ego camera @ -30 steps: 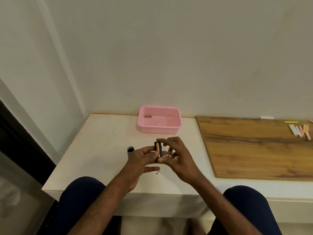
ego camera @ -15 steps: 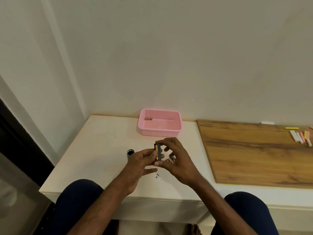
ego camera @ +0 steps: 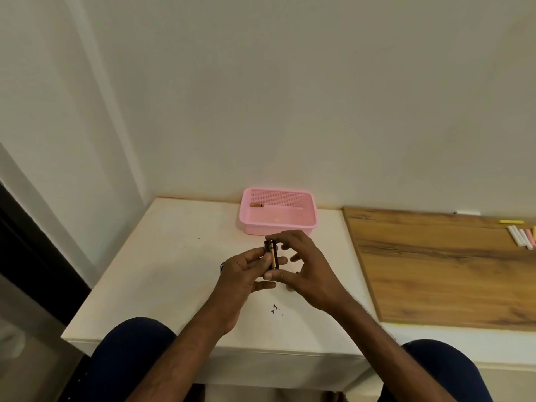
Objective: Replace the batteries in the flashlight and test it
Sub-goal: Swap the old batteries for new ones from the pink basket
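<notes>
A short black battery holder (ego camera: 271, 254) with a gold-and-black battery in it stands upright between my two hands above the white table (ego camera: 162, 256). My left hand (ego camera: 243, 274) grips its left side with thumb and fingers. My right hand (ego camera: 307, 268) pinches it from top and bottom, index finger on the upper end and thumb under the lower end. The black flashlight body (ego camera: 222, 266) stands on the table behind my left hand, almost wholly hidden. One gold battery (ego camera: 257, 205) lies in the pink basket (ego camera: 311, 211) at the back.
A wooden board (ego camera: 435, 271) covers the table's right part, with several chalk sticks (ego camera: 519, 235) at its far right. A small item (ego camera: 290, 289) lies under my right hand, too hidden to identify. Small dark specks (ego camera: 275, 309) mark the table near me. My knees are below the front edge.
Both hands with the battery holder have shifted slightly toward the basket. My left hand now hides most of the flashlight body. My right index finger has settled on the holder's top end.
</notes>
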